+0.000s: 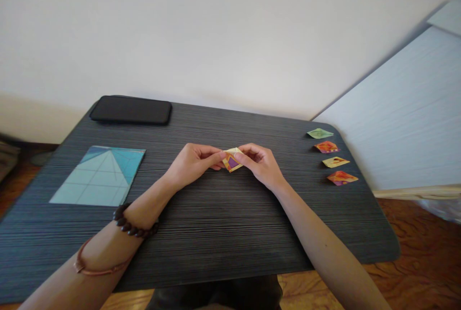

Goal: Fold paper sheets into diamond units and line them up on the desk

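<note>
A small folded paper piece [232, 161], yellow with orange and purple print, is held over the middle of the table. My left hand [194, 162] pinches its left corner between thumb and fingers. On the other side my right hand [260, 162] grips the right edge, the thumb lying across the front. The paper's lower tip points toward me. Fingers hide its side edges and back.
Several folded paper pieces stand in a column at the right: a green one [320, 133], an orange one [327, 147], a yellow one [335, 162] and a red-orange one [342, 178]. Blue patterned paper sheets [97, 178] lie left. A black phone [131, 110] rests behind them on the dark table [216, 233].
</note>
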The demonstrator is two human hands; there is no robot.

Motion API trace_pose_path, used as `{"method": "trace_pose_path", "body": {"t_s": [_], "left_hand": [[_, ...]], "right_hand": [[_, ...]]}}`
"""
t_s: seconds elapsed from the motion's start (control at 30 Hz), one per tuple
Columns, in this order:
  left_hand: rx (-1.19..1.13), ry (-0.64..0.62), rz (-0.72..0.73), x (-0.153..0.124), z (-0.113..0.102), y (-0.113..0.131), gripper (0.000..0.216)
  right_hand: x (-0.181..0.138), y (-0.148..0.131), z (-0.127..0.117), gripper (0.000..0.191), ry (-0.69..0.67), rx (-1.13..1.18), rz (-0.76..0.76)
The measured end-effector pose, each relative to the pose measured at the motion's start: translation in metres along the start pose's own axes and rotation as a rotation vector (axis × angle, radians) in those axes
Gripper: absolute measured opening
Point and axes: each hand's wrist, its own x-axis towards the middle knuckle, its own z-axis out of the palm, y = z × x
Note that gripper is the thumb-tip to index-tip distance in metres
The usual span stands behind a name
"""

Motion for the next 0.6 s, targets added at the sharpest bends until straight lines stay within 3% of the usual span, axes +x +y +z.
{"method": "trace_pose_path", "body": {"t_s": [0.23,0.6], "left_hand": [[0.172,-0.013,0.029,0.0005,-0.0021,-0.0016,0.030],[0.011,-0.052,-0.084,-0.0006,0.0067,-0.0009,0.025]], "right_hand": [[0.0000,0.0019,0.0026,0.020,0.082,-0.107,-0.092],[-0.0008,-0.0007,0.0090,0.022,0.174,-0.091,-0.058]]}}
